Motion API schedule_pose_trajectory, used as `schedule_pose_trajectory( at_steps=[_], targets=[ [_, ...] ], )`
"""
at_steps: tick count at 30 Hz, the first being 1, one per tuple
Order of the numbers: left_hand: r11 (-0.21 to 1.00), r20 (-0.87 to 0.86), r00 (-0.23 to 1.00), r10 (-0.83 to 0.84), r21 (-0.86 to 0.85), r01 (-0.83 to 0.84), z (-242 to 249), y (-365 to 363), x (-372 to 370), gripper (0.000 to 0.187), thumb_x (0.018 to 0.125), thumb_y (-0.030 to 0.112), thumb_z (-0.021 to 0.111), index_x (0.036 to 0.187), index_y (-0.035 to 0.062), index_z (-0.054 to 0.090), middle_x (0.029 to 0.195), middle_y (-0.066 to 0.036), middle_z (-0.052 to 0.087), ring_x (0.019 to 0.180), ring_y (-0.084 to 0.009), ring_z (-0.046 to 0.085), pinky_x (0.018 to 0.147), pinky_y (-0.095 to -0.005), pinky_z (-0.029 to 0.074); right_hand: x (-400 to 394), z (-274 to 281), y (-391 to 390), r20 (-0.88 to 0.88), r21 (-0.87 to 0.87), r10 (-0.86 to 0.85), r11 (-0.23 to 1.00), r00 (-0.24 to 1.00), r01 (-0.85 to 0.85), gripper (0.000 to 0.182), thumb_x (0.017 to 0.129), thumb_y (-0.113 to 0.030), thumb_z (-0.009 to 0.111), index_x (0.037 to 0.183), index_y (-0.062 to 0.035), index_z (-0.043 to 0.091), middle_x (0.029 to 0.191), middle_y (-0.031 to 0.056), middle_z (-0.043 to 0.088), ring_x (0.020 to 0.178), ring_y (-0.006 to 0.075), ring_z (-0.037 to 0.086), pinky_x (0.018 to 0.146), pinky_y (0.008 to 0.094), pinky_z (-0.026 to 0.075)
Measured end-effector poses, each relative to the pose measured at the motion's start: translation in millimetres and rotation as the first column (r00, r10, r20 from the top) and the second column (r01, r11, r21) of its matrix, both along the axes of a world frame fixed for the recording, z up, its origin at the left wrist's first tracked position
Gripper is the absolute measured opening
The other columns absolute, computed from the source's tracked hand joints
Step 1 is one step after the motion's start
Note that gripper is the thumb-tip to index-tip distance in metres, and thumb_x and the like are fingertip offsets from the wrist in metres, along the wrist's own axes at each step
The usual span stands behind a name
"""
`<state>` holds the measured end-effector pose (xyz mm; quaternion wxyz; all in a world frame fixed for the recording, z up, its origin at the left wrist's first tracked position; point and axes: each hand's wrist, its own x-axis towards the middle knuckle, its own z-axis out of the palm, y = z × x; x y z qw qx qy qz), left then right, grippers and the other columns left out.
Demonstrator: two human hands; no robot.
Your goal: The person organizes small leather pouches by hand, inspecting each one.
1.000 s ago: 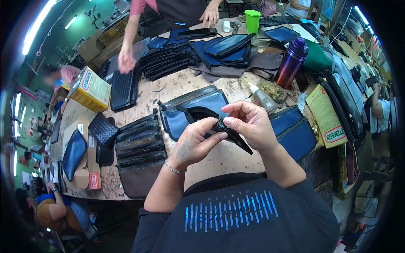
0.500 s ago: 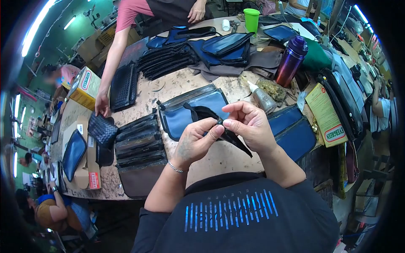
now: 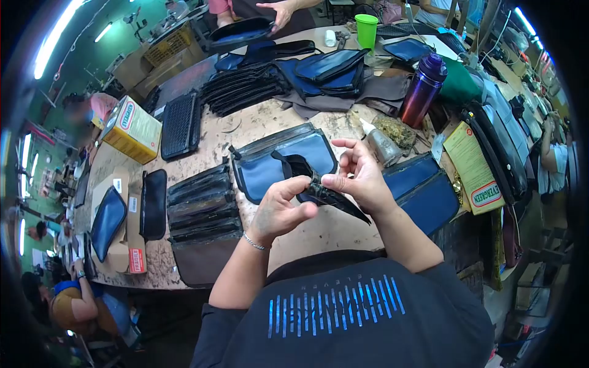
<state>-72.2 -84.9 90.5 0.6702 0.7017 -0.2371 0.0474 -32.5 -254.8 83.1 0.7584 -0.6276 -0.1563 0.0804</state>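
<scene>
Between my two hands is a black piece (image 3: 334,197), thin and folded, with a pointed end hanging down to the right. My left hand (image 3: 281,208) touches its upper left end with the fingertips, the thumb held away. My right hand (image 3: 362,181) pinches the same piece between thumb and index finger, the other fingers raised. Under and behind them lies a blue panel with black edging (image 3: 261,175). Left of my left wrist sits a stack of black layered pieces (image 3: 205,205). A second blue panel (image 3: 423,193) is right of my right hand.
Across the table a person's hand (image 3: 282,13) holds a dark blue pouch (image 3: 242,29). A purple bottle (image 3: 423,89), a green cup (image 3: 366,30), a glue bottle (image 3: 383,146) and yellow boxes (image 3: 136,132) stand around the table. A black pouch (image 3: 153,204) lies left.
The co-worker's arm has withdrawn from the left, taking the woven dark piece away; a blue pouch is now in their hands. My left thumb has lifted off the black piece.
</scene>
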Motion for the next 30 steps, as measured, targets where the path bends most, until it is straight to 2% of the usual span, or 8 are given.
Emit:
schedule_pose_trajectory(
  at_steps=[9,11,13,17,18,21,24,30],
  targets=[
    [0.981,-0.132,0.973,0.191,0.038,-0.188,14.4,-4.9,-3.6,0.031,0.088,0.019,0.050,0.067,-0.0031,0.053,0.058,0.002,0.040,0.057,-0.0055,0.035,0.050,-0.0213,0.030,-3.8,-0.9,-17.8,-0.115,0.305,0.224,0.935,0.968,-0.180,0.055,0.075,-0.031,0.066,0.116,-0.0035,0.042,0.097,0.0029,0.051,0.088,0.0113,0.048,0.079,0.0289,0.040],
    [0.981,-0.131,0.973,0.192,-0.017,-0.196,11.2,-6.6,-2.7,0.032,0.087,0.023,0.051,0.069,-0.0030,0.054,0.060,0.001,0.041,0.058,-0.0064,0.036,0.051,-0.0211,0.031,-11.2,13.3,-24.9,0.297,-0.282,0.326,0.928,0.897,-0.244,0.061,0.071,-0.034,0.069,0.116,-0.0020,0.043,0.099,0.0073,0.052,0.095,0.0174,0.050,0.082,0.0314,0.040],
    [0.977,-0.135,0.973,0.189,-0.071,-0.200,5.8,-2.9,1.5,0.034,0.086,0.028,0.052,0.072,-0.0029,0.054,0.061,-0.001,0.043,0.059,-0.0072,0.037,0.053,-0.0209,0.032,-25.6,29.0,-22.0,0.410,-0.564,0.320,0.825,0.854,-0.038,0.055,0.069,-0.025,0.070,0.114,-0.0020,0.048,0.097,0.0141,0.056,0.090,0.0249,0.056,0.079,0.0316,0.043],
    [0.995,0.104,0.993,0.052,0.076,-0.060,14.0,4.1,13.2,0.055,0.074,0.052,0.057,0.081,-0.0027,0.056,0.067,-0.009,0.051,0.062,-0.0172,0.051,0.058,-0.0276,0.039,-18.0,18.3,-25.7,0.386,-0.414,0.053,0.902,0.921,0.121,0.021,0.077,-0.001,0.056,0.099,0.0001,0.058,0.081,0.0128,0.062,0.073,0.0224,0.061,0.068,0.0273,0.047],
    [0.930,0.208,0.975,0.081,0.336,-0.149,11.3,10.6,16.0,0.054,0.073,0.051,0.058,0.079,-0.0022,0.056,0.069,-0.011,0.054,0.065,-0.0215,0.054,0.059,-0.0299,0.041,-15.9,21.1,-29.9,0.390,-0.338,0.001,0.931,0.921,0.141,0.022,0.078,0.001,0.054,0.100,0.0019,0.057,0.083,0.0119,0.062,0.074,0.0148,0.060,0.068,0.0250,0.046],
    [0.387,0.121,0.993,0.005,0.915,-0.114,24.0,26.6,12.9,0.034,0.067,0.033,0.067,0.082,0.0039,0.058,0.079,-0.012,0.059,0.078,-0.0283,0.058,0.067,-0.0339,0.043,-2.2,31.4,-44.7,0.347,-0.066,-0.142,0.982,0.927,0.175,0.022,0.080,0.002,0.052,0.102,0.0036,0.055,0.084,0.0052,0.059,0.078,0.0077,0.052,0.071,0.0209,0.042],
    [0.370,0.212,0.974,-0.082,0.914,-0.167,26.6,26.8,-6.2,0.019,0.072,0.020,0.061,0.084,0.0066,0.054,0.077,-0.008,0.057,0.081,-0.0263,0.056,0.076,-0.0377,0.040,27.1,31.6,-52.4,0.468,-0.108,-0.167,0.964,0.868,0.244,0.019,0.082,0.000,0.051,0.100,0.0038,0.055,0.084,0.0028,0.058,0.078,0.0069,0.050,0.072,0.0202,0.040],
    [0.454,0.203,0.875,-0.440,0.891,0.022,69.3,7.8,-37.0,0.046,0.072,0.025,0.062,0.109,0.0007,0.049,0.095,-0.013,0.059,0.092,-0.0280,0.056,0.084,-0.0435,0.038,88.4,-1.1,9.0,0.135,0.279,0.021,0.959,0.991,-0.058,0.016,0.084,-0.009,0.054,0.097,-0.0016,0.058,0.082,-0.0027,0.058,0.071,0.0029,0.050,0.062,0.0178,0.042]
  ],
)
